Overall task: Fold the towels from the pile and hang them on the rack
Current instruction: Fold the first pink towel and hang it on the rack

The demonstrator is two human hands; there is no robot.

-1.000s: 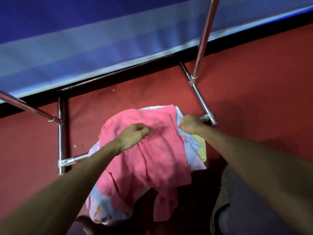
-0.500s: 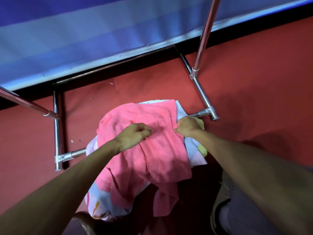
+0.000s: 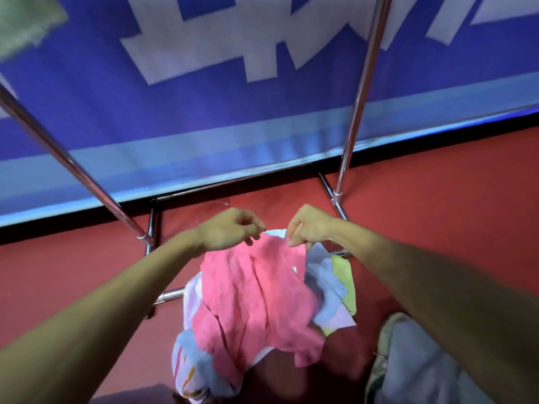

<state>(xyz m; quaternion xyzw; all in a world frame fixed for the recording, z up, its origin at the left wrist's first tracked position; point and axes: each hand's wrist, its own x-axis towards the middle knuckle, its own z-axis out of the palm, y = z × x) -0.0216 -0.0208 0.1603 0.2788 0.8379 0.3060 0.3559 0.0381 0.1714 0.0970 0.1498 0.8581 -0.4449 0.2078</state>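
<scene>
Against a blue banner [image 3: 262, 118] and red floor [image 3: 437, 214], a person is reaching between the uprights of a chrome rack [image 3: 354, 118] to a pink towel [image 3: 256, 301] lying atop the pile of towels [image 3: 326, 287]. The left hand [image 3: 230, 228] and right hand [image 3: 309, 225] are each pinching the towel's far edge, close together. The towel is draping over the pile, its long axis running from the hands back toward the person, its far edge pointing at the banner. A clean fold is likely calling for the pinches to slide apart to the corners, with the cloth raised clear of the pile before halving.
</scene>
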